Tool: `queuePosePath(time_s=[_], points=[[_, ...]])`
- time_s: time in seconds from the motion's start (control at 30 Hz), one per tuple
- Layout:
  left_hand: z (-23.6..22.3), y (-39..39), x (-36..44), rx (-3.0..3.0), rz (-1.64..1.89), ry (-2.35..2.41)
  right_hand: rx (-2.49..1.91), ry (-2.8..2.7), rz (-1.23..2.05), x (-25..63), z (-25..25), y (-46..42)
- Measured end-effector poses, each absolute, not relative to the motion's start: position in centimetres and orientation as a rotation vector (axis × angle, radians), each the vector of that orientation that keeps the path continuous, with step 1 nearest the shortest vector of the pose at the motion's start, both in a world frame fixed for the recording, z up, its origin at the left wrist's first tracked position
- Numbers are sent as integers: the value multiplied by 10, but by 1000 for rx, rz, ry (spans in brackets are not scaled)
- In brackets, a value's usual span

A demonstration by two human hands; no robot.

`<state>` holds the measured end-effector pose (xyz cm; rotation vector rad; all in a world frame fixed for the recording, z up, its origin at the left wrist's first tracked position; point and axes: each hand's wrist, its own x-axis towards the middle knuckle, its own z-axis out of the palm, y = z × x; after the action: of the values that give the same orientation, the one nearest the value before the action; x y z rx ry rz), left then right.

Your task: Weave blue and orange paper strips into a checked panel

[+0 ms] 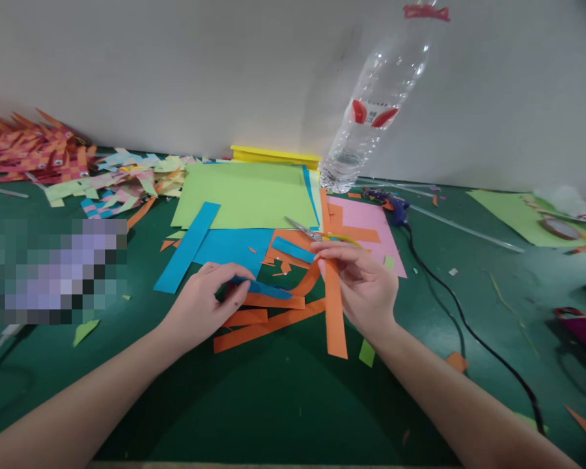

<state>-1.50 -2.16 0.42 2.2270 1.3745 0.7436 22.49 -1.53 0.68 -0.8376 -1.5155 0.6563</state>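
Observation:
My left hand (209, 296) is closed in a pinch on one end of a short blue paper strip (266, 288) that lies over several orange strips (273, 319) on the green table. My right hand (364, 280) is closed on the yellow handles of scissors (306, 231), whose blades point left and away. An orange paper strip (334, 312) is also held in this hand and hangs down toward me. A second short blue strip (293, 249) lies just left of the right fingers.
Green (244, 195), blue and pink (366, 228) paper sheets lie behind the hands, with a long blue strip (188, 247) at left. An empty plastic bottle (376, 104) stands at the wall. A glue gun (395, 207) with black cord (469, 332) is at right. Woven paper pieces (43, 156) pile at far left.

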Motion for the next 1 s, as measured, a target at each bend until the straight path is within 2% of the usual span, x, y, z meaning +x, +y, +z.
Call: queuePosePath(time_s=[0.37,1.0], points=[[9,-25,-13,2242,812,1176,-874,-1565,540,226,9,-16],[10,-22,-14,2063,801,1301,-688,-1981,517,217,20,-24]])
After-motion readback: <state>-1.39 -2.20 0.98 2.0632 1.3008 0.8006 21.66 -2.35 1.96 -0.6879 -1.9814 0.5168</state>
